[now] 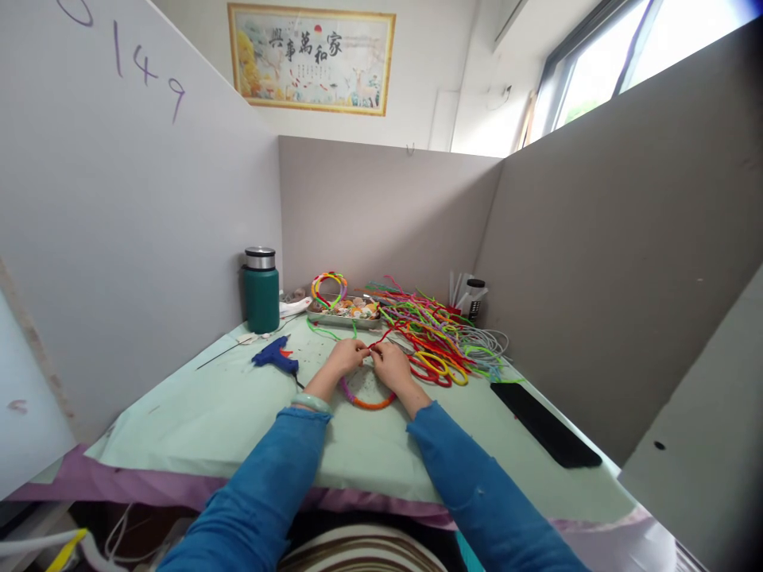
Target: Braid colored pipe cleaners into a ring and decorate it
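Bearings are taken from the coloured ring, 12 o'clock being the far side of the table [196, 437]. The ring [373, 405] is on the table between the wearer's forearms, purple at about 8 o'clock on its curve and orange at 6.

Both hands are engaged. The left hand [347, 357] and the right hand [392, 367] have their fingertips pinched on a red cord [379, 339] at the ring's 12 o'clock portion. Whether they also grip the ring there cannot be told, as the fingers cover it. The close, opposed pinch is judged to serve fine control of the cord, with each hand steadying against the other.

The ring appears to lie nearly flat, its visible curve bowing towards 6 o'clock. Being round, it has no definite long axis. The free red length leads from the fingers towards 1 o'clock.

The glue gun [275, 354] lies between 9 and 10 o'clock, presumably for the left hand's reach. The metal tray [342, 321] at 11 and the pile of cords [429, 326] between 1 and 2 appear set back to leave working room.
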